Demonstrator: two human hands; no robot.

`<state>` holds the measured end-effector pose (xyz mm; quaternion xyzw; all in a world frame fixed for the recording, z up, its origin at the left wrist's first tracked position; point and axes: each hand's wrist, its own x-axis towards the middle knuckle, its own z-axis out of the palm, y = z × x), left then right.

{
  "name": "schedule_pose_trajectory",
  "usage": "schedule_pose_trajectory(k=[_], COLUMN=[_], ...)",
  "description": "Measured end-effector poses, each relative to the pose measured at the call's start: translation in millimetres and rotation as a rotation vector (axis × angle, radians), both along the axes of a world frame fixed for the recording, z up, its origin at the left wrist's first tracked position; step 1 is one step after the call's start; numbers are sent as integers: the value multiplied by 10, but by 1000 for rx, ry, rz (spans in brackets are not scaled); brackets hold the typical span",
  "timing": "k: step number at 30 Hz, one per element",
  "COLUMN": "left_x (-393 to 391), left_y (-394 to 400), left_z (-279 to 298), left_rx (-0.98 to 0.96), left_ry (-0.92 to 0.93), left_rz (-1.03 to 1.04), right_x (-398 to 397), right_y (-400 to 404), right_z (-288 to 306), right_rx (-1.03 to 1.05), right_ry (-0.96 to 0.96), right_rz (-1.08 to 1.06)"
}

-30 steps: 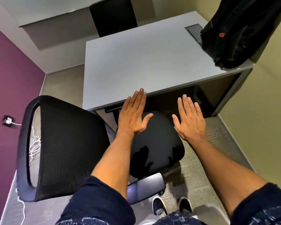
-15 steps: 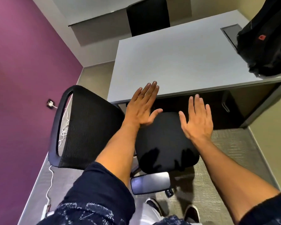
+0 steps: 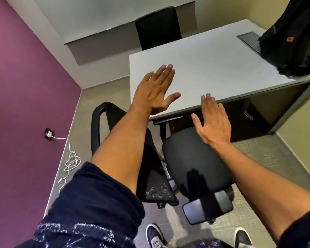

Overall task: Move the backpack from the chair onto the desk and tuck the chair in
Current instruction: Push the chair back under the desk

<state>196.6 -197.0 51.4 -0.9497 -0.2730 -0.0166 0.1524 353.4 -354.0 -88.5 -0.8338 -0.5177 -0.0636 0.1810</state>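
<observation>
The black backpack [image 3: 293, 43] sits on the far right end of the grey desk [image 3: 213, 68], partly cut off by the frame edge. A black office chair [image 3: 195, 163] stands in front of the desk, turned sideways, its mesh back [image 3: 150, 167] to the left and its seat empty. My left hand [image 3: 156, 90] hovers flat and open over the desk's near left corner. My right hand [image 3: 213, 120] is open above the seat's far edge, just below the desk's front edge. Neither hand holds anything.
A purple wall [image 3: 25, 86] runs along the left with a socket [image 3: 48, 136] and a white cable [image 3: 71, 161] coiled on the floor. A second black chair [image 3: 157, 27] stands beyond the desk. A yellow-green wall borders the right. My shoes [image 3: 156, 237] show at the bottom.
The view has swung left and the chair has turned, its mesh back now narrower and partly behind my left arm. My left hand has risen from the seat to over the desk corner.
</observation>
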Motion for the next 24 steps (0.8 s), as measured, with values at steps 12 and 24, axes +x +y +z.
schedule_pose_trajectory(k=[12, 24], left_x=[-2005, -2264], left_y=[835, 765], left_z=[-338, -776], left_rx=[-192, -413], left_ry=[-11, -145], left_rz=[75, 256], right_x=[-1966, -2851], right_y=[667, 893], right_z=[376, 356], right_rx=[179, -274], right_ry=[156, 592], right_rz=[294, 426])
